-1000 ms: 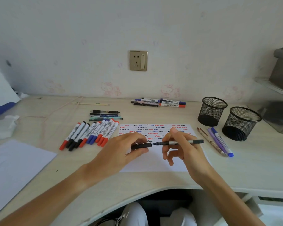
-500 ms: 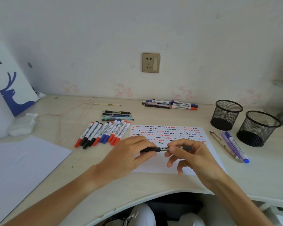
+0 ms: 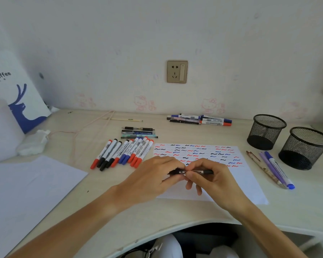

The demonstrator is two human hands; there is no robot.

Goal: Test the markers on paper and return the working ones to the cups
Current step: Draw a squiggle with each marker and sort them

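A black pen (image 3: 193, 172) is held level just above the test paper (image 3: 246, 185), approx. mid-sheet, w/ both hands curled round it: the left hand (image 3: 153, 178) is clamped on the left end, the right hand (image 3: 211, 178) is pinched round the barrel, and the fingertips of the two are nearly met. The top half of the sheet is covered w/ red, blue & black squiggles. Two black mesh cups (image 3: 266, 132) are stood at the right, near each other, w/ nothing visibly sticking out of them. Three pens (image 3: 272, 169) are laid between paper & cups. A row of red/black/blue markers (image 3: 123, 154) is lined up left of the sheet, and more pens (image 3: 199, 120) are grouped by the wall.
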